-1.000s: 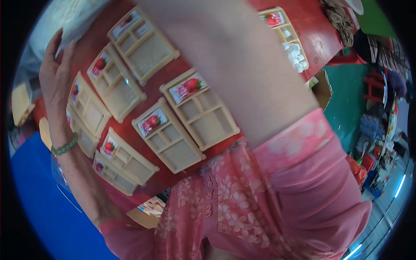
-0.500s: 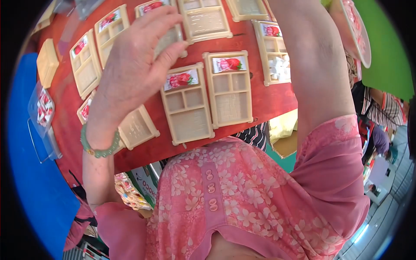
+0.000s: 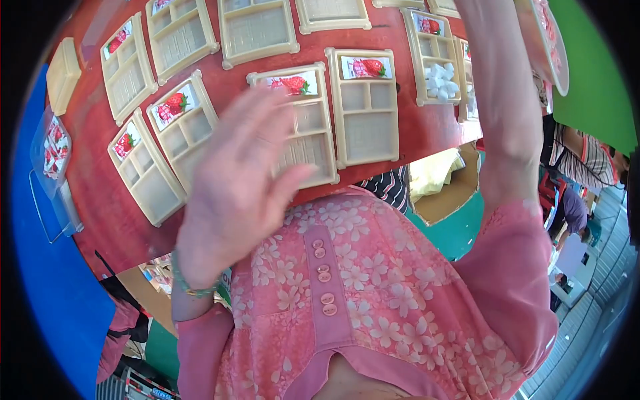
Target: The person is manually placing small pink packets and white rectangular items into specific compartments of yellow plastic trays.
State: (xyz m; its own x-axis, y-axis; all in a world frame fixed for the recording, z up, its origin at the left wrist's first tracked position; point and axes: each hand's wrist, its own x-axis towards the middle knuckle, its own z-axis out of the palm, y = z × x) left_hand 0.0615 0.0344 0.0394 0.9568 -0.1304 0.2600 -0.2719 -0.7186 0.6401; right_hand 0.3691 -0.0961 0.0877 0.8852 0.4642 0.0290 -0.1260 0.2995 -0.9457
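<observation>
My left hand (image 3: 243, 177), with a green bead bracelet at its wrist, is open and slightly blurred, its thumb apart from its fingers. It hovers over the near edge of the red table, partly covering a cream compartment tray (image 3: 308, 150). That tray holds a strawberry-printed sachet (image 3: 297, 83) in its end compartment. Just right of it lies a similar tray (image 3: 369, 137) with its own sachet (image 3: 367, 67). Only my right forearm (image 3: 503, 100) shows, reaching past the top edge; the hand is out of view. Beside that forearm, one tray (image 3: 413, 57) holds white cubes (image 3: 441, 81).
Several more trays (image 3: 128, 79) cover the red table (image 3: 97, 193). A beige block-like stack (image 3: 63, 75) and a clear container (image 3: 41, 160) of red-and-white packets are at left. A pink-rimmed bowl (image 3: 562, 73) is at right. Below the edge sits a cardboard box (image 3: 457, 203); another person (image 3: 587, 157) is farther right.
My left hand has come back toward my body and rightward, uncovering trays at left and covering part of the near middle one. The whole view has shifted. My right hand stays out of view.
</observation>
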